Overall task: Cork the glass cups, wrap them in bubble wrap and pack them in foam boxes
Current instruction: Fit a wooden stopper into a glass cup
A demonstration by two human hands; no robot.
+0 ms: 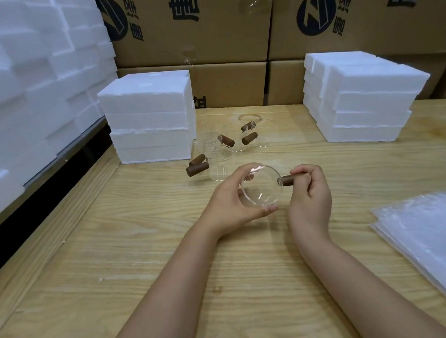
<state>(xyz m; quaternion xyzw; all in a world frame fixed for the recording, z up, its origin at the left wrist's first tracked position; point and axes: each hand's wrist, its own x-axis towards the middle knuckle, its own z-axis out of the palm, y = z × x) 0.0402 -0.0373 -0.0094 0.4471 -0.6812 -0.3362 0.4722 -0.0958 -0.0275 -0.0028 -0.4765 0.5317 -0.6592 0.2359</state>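
Note:
A clear glass cup (261, 186) is held above the wooden table, its mouth facing me. My left hand (232, 205) grips the cup's body from the left and below. My right hand (309, 189) curls its fingers round the brown wooden handle (289, 179) that sticks out of the cup's right side. Several more glass cups with brown handles (222, 150) stand behind, near the table's middle. Bubble wrap sheets (430, 242) lie stacked at the right. White foam boxes are stacked at the back left (148, 116) and back right (361, 100).
A wall of white foam pieces (36, 75) rises along the left edge. Brown cardboard cartons (195, 27) line the back. The wooden table (143, 252) runs towards me under my forearms.

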